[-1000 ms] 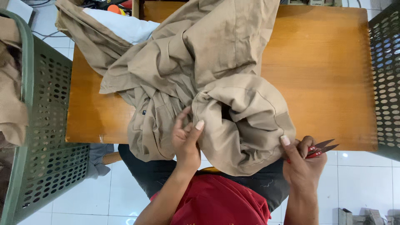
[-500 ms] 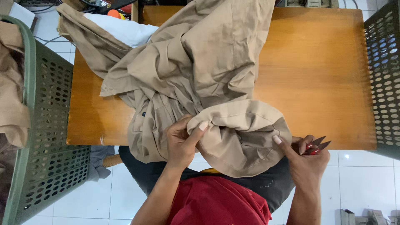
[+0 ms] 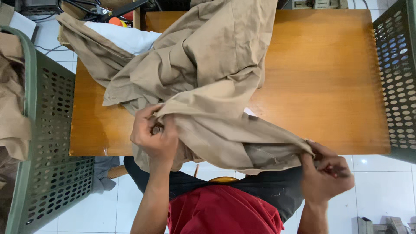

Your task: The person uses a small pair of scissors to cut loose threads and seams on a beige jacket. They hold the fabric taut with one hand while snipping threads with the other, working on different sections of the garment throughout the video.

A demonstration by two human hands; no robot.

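Creased tan cloth garment [image 3: 203, 86] stretches taut between clenched left hand [image 3: 154, 134] and right hand [image 3: 325, 173] over glossy wooden table [image 3: 320, 78], 2 perforated green baskets [image 3: 52, 143] flanking.

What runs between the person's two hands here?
In the head view, a stretched edge of the tan garment spans from the left hand to the right hand, both gripping it.

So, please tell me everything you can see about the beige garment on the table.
The beige garment looks like woven cotton, crumpled and heaped on the wooden table, spilling over its near and far-left edges. The left hand pinches one fold, the right hand grips another, stretching an edge between them.
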